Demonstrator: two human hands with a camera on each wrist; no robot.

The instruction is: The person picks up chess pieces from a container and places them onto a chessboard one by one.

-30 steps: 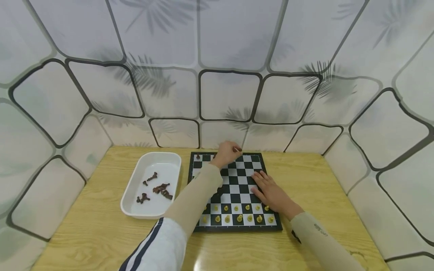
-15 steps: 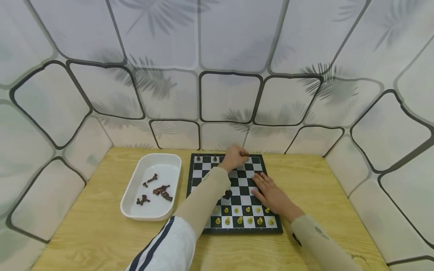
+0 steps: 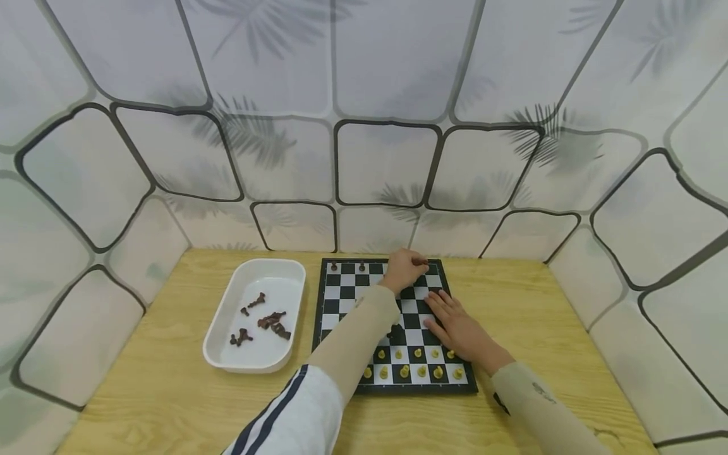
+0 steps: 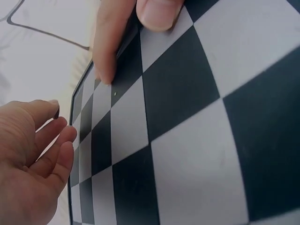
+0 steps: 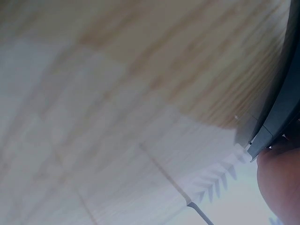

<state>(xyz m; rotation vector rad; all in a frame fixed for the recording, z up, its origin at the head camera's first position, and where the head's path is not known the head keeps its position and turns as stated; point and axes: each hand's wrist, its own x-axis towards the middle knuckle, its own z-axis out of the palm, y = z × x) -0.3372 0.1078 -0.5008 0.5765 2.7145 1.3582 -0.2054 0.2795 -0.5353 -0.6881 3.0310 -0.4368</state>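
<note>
At the back right of a black-and-white chessboard, my left hand pinches a dark brown chess piece over the back row. In the left wrist view only a small dark bit of the piece shows between thumb and fingers. My right hand lies on the board's right side, fingers stretched out. Two brown pieces, one at the corner and another, stand in the back row. Yellow pieces fill two rows at the near side, partly hidden by my left sleeve.
A white tray with several brown pieces lying in it stands left of the board. Everything rests on a wooden table, closed in by patterned cloth walls at the back and sides.
My left hand has moved to the right along the board's back row with the brown piece, uncovering the second standing brown piece. My right hand has stayed in place.
</note>
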